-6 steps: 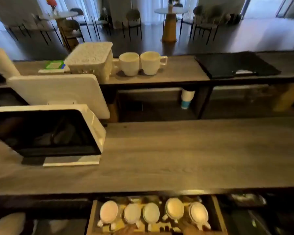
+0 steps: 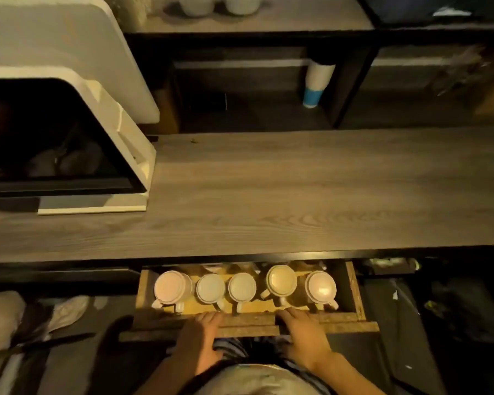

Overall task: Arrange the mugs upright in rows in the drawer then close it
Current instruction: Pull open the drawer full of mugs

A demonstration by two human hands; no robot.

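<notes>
A wooden drawer (image 2: pixel 354 289) stands partly pulled out under the grey counter (image 2: pixel 297 195). Inside it, several white mugs (image 2: pixel 241 287) stand upright in one row, handles pointing toward me. My left hand (image 2: pixel 200 337) lies on the drawer's front panel (image 2: pixel 248 323), fingers laid over its top edge. My right hand (image 2: pixel 303 334) rests the same way on the panel a little to the right. Neither hand touches a mug.
A white point-of-sale screen (image 2: pixel 69 138) sits on the counter's left. Two more white mugs (image 2: pixel 220 4) stand on the upper shelf at the top edge. A stack of paper cups (image 2: pixel 317 84) hangs in a dark cubby behind the counter.
The view has tilted down and closer; both hands, only partly visible at the bottom edge before, are now in full view on the drawer front. The mugs keep their places.
</notes>
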